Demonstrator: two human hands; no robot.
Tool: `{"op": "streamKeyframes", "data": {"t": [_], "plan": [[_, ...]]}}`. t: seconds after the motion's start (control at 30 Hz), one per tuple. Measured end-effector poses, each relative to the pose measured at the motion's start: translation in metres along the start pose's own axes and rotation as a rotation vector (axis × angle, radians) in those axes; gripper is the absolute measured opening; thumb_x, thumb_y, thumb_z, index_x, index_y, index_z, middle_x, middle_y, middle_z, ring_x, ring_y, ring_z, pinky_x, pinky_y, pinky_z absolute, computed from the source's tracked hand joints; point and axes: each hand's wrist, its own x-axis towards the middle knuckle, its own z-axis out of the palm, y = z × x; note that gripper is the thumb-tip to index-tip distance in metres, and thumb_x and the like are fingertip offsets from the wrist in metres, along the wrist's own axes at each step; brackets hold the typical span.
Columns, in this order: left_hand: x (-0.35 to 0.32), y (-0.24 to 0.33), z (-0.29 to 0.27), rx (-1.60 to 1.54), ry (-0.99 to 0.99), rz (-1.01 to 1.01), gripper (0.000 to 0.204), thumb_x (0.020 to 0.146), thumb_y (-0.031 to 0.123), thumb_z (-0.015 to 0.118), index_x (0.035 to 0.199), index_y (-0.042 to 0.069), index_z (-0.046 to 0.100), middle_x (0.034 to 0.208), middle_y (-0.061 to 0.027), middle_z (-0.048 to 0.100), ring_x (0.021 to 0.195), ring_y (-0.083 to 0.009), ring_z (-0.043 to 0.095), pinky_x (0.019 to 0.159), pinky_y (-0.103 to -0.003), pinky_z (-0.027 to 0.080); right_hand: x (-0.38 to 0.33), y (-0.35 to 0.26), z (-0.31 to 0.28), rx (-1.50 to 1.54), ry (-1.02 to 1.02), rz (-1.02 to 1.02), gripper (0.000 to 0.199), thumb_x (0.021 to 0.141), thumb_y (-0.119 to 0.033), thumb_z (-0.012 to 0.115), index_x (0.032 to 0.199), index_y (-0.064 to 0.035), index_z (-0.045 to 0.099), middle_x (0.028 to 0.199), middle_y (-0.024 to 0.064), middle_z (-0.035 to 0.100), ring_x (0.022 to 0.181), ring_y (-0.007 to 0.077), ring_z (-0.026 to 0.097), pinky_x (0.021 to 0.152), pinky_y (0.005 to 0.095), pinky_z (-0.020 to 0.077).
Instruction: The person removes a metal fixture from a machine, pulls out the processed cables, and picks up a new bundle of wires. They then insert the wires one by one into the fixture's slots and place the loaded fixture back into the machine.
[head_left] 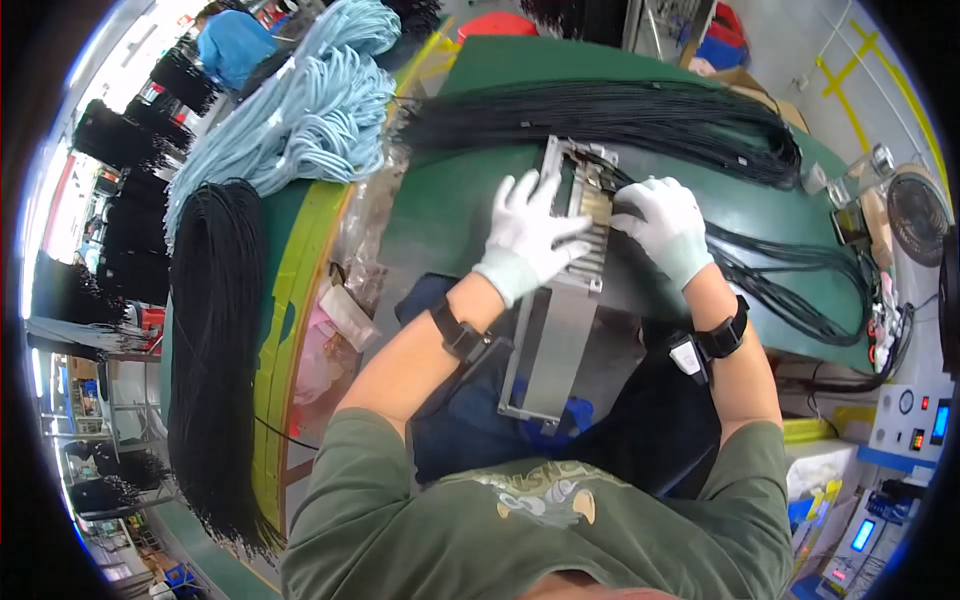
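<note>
One metal jig [560, 330] (long, grey) lies under two gloved hands, left hand [530, 235] spread flat, right hand [665, 225] curled.

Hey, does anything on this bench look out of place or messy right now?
Nothing looks damaged or spilled. The metal jig sticks out past the green table edge over the person's lap, with both gloved hands, left and right, on it. Black cables lie loosely across the table.

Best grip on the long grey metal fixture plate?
Probably the bare near half of the grey metal fixture plate, by its two long edges, coming from the person's side. The far end is covered by the left hand, right hand and black cables.
</note>
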Motion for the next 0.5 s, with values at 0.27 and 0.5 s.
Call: {"op": "streamKeyframes", "data": {"t": [0.27,0.5], "plan": [[0.000,-0.007,0.019,-0.129,0.116,-0.022,0.022,0.079,0.036,0.076,0.093,0.020,0.077,0.132,-0.0174,0.061,0.123,-0.0386,0.052,0.106,-0.054,0.037,0.002,0.018,0.003,-0.180,0.132,0.013,0.014,0.073,-0.021,0.075,0.079,-0.0160,0.063,0.081,0.0046,0.062,0.086,0.0276,0.058,0.077,0.0410,0.0435],[0.012,-0.011,0.005,-0.342,0.300,-0.040,0.017,0.078,0.020,0.078,0.076,0.008,0.066,0.108,-0.0110,0.071,0.110,-0.0343,0.060,0.098,-0.045,0.045,0.005,-0.009,-0.003,0.024,0.094,-0.147,0.012,0.074,-0.018,0.076,0.081,-0.0134,0.067,0.076,0.0050,0.065,0.082,0.0281,0.061,0.075,0.0400,0.0453]]}}
